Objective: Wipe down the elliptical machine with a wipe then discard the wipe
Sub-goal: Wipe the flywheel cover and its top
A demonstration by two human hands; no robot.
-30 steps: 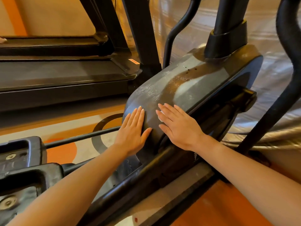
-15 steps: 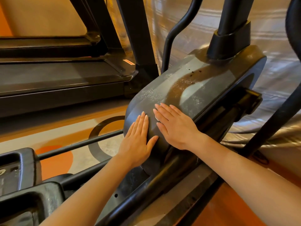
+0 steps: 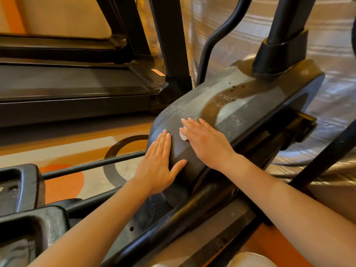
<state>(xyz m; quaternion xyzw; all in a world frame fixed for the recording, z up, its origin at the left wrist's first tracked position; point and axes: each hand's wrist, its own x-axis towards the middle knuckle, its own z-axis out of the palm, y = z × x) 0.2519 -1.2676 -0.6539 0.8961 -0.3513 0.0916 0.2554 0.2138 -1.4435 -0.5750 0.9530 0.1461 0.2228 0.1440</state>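
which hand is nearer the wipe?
Right. The right hand lies flat on the wipe, pressing it to the elliptical's housing; only a white corner shows. The left hand rests flat on the housing's end, apart from the wipe.

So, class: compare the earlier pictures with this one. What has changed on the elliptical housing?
A white wipe now peeks out under the right hand, which has edged slightly up the housing. The left hand still rests flat on its curved end; both hands stay flat.

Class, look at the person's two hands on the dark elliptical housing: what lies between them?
In the head view, bare dark housing separates the left hand and right hand; a white wipe peeks from under the right.
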